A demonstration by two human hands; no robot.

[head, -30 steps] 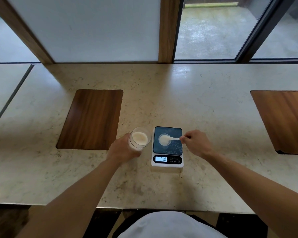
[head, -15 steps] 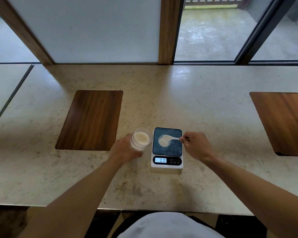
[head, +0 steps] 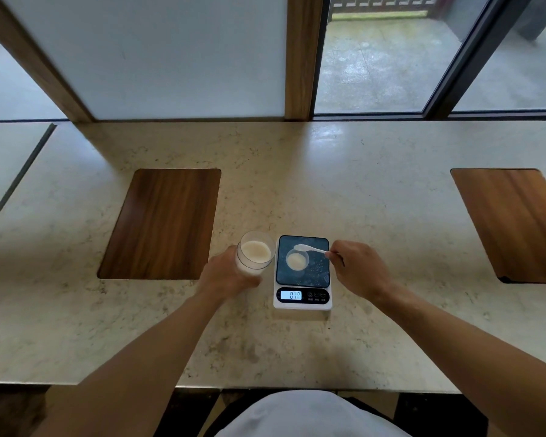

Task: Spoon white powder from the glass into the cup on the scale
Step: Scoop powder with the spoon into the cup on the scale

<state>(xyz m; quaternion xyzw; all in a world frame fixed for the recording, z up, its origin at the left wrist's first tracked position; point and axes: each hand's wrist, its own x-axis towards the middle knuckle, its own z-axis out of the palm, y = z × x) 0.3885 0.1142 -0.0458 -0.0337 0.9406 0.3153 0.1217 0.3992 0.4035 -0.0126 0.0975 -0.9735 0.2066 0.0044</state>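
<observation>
- White spoon (head: 309, 248), pinched in the right hand (head: 358, 269), lies handle-right, bowl over the cup's (head: 296, 260) far rim on the scale (head: 302, 299).
- The glass (head: 254, 254), gripped by the left hand (head: 226, 275), stands just left, near the bench's (head: 391, 216) front edge.

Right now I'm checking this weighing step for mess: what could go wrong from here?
1. The spoon, pinched at its handle tip by the right hand, hangs over the far rim of the small cup; powder could drop onto the scale, where specks already lie.
2. The glass is tilted in the left hand; more lean might spill powder.
</observation>
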